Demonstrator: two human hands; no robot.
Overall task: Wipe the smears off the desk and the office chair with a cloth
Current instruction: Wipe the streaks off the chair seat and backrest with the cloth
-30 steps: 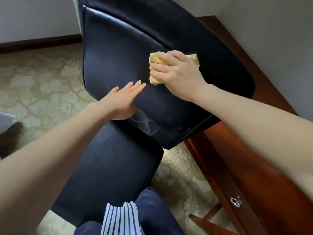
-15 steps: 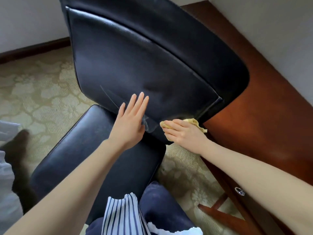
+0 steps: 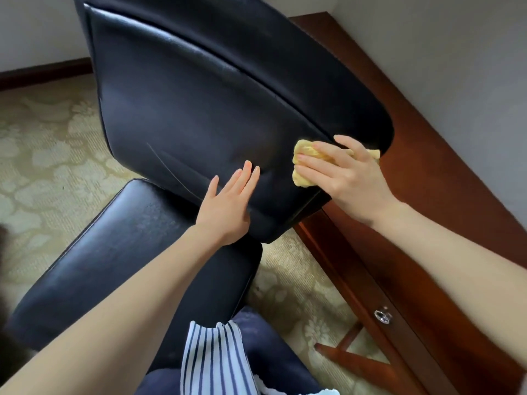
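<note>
The right hand (image 3: 350,181) has climbed from the bottom edge of the office chair's backrest (image 3: 199,109) onto its face, taking the yellow cloth (image 3: 302,166) with it. It grips the bunched cloth between thumb and fingers and presses it to the leather near the right edge. The left hand (image 3: 228,206) has hardly shifted. It lies flat with straight fingers on the lower backrest, just left of the cloth, holding nothing and apparently bracing the chair.

I'd say the job is partway through the chair. A thin pale streak (image 3: 168,169) still runs down the leather left of the left hand, and the seat (image 3: 128,252) under the left forearm looks dull and hazy, so both probably want a pass. The wooden table (image 3: 427,223), beyond the right hand, isn't being touched, and I can't tell if it has been wiped.

The right forearm and the frame edge cut off much of the table. The chair's base is out of sight, and so is whatever lies under the cloth.
</note>
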